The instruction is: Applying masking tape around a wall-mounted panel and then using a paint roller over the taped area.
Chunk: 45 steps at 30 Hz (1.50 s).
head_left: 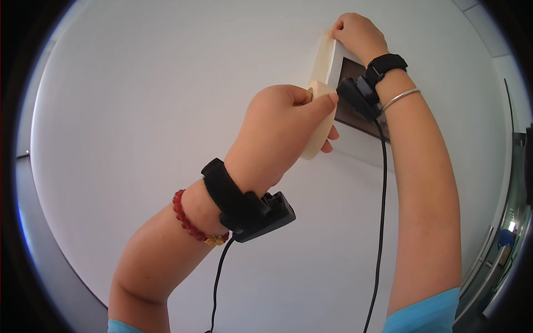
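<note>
My left hand [277,125] is closed around a roll of cream masking tape [318,133], thumb on its near face and fingertips showing behind it. From the roll a strip of tape [322,62] runs up along the left edge of a white-framed panel [335,65] with a dark front, mounted on the white surface. At the panel's upper left corner, my right hand [362,38] has its fingers pinched at the strip's top end. Its wrist and the device strapped there cover part of the panel.
A broad white surface [139,111] fills most of the view. Black devices are strapped to both wrists, and a black cable [383,211] hangs from the right one, another [217,283] from the left. Metal rails [483,266] stand at the far right edge.
</note>
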Each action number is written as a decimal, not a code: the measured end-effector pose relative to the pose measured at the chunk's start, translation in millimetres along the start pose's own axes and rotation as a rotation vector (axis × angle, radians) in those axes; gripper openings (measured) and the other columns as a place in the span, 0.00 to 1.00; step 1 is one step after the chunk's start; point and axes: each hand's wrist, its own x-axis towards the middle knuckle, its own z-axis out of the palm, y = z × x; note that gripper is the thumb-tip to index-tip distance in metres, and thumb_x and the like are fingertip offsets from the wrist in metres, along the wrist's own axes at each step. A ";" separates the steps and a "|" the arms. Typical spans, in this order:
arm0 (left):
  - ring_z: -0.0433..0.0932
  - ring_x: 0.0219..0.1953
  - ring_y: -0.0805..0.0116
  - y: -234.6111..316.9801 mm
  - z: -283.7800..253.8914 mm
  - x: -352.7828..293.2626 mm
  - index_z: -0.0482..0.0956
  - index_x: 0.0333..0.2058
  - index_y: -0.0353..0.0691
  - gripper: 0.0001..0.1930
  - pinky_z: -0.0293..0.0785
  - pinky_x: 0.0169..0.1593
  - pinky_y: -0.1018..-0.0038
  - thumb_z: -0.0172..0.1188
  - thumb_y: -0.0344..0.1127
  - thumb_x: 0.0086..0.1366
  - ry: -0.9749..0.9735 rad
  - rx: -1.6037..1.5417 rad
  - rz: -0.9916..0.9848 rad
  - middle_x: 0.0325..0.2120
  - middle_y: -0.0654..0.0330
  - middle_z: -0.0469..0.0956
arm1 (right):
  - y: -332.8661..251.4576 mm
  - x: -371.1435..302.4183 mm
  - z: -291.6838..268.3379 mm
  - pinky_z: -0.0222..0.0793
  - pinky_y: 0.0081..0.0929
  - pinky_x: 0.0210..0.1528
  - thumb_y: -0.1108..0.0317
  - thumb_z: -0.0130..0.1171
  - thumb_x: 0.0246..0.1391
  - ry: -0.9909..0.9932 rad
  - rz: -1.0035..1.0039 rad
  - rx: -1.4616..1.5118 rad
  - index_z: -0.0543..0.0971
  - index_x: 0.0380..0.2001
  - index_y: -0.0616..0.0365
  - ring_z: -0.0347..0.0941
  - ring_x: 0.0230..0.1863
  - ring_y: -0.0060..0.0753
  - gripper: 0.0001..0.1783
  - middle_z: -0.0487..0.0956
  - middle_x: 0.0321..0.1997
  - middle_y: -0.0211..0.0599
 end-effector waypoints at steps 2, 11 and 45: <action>0.79 0.25 0.68 -2.8 -0.3 2.6 0.77 0.33 0.27 0.20 0.74 0.33 0.75 0.58 0.45 0.66 -0.014 0.005 0.012 0.24 0.54 0.80 | 3.7 0.8 3.4 0.70 0.49 0.48 0.59 0.58 0.54 -0.008 0.019 0.041 0.84 0.37 0.51 0.80 0.42 0.47 0.12 0.84 0.37 0.41; 0.78 0.25 0.68 7.5 2.4 2.3 0.77 0.34 0.26 0.20 0.74 0.33 0.75 0.57 0.44 0.66 0.001 0.025 -0.015 0.25 0.54 0.80 | 7.8 10.9 6.5 0.75 0.38 0.43 0.58 0.63 0.47 -0.034 0.043 0.038 0.83 0.32 0.58 0.80 0.38 0.47 0.15 0.83 0.35 0.47; 0.78 0.29 0.69 11.7 -5.6 3.7 0.78 0.33 0.31 0.22 0.72 0.40 0.75 0.58 0.49 0.65 -0.045 -0.073 -0.017 0.25 0.55 0.81 | 4.1 -38.7 -11.0 0.69 0.43 0.52 0.68 0.40 0.63 0.070 -0.339 -0.097 0.70 0.48 0.52 0.76 0.49 0.46 0.12 0.81 0.48 0.35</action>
